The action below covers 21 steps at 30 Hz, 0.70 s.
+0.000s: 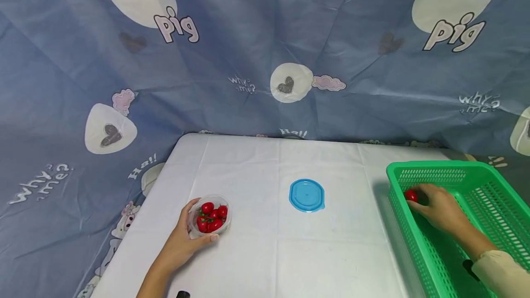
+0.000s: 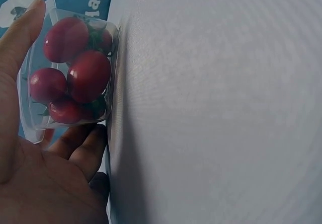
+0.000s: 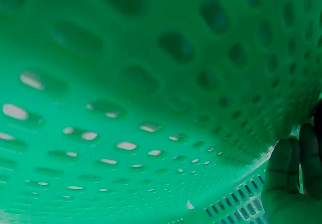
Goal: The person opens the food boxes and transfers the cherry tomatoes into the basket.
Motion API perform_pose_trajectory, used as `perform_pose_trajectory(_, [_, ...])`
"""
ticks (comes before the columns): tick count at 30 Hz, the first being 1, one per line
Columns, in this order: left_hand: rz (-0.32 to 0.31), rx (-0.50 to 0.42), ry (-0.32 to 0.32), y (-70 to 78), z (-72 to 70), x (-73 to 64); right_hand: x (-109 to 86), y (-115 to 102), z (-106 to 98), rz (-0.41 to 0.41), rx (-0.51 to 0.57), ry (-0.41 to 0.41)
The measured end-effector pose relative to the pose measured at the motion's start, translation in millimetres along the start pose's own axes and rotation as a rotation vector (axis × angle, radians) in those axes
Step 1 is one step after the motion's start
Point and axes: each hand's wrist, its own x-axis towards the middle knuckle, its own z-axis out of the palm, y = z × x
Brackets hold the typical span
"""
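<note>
A small clear plastic container [image 1: 227, 227] stands on the white table, holding several red cherry tomatoes [image 1: 214, 214] with green stems. Around its left and near sides, my left hand [image 1: 182, 243] grips it with thumb and fingers; in the left wrist view the tomatoes [image 2: 89, 76] show through its wall. My right hand [image 1: 440, 208] reaches inside the green basket [image 1: 407, 238], near its left wall, and pinches a single cherry tomato [image 1: 410, 195]. In the right wrist view the perforated basket wall [image 3: 126, 108] fills most of the picture, and that hand's fingers [image 3: 282, 168] appear at the right edge.
A blue lid [image 1: 307, 195] lies flat on the white tablecloth [image 1: 331, 252] between container and basket. A blue-grey printed curtain [image 1: 248, 36] hangs behind the table. A small black object [image 1: 183, 294] pokes in at the bottom edge near the left forearm.
</note>
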Motion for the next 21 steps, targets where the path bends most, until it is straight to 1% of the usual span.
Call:
perform_pose_trajectory(4, [-0.001,-0.005,0.001,0.1,-0.3,0.1,1.1,-0.3,-0.2,-0.022,-0.025,0.002])
perform_pose_trajectory(10, [-0.002,-0.01,-0.001,0.4,0.3,-0.4,-1.6,2.7,-3.7,0.006,-0.044,-0.04])
perform_pose_trajectory(16, [-0.008,-0.007,-0.004,1.7,-1.0,-1.6,-5.7,8.2,-10.8,0.006,-0.052,-0.079])
perform_pose_trajectory(21, [-0.003,-0.01,-0.003,2.3,-1.2,-0.5,-9.3,11.5,-16.7,0.041,-0.053,-0.135])
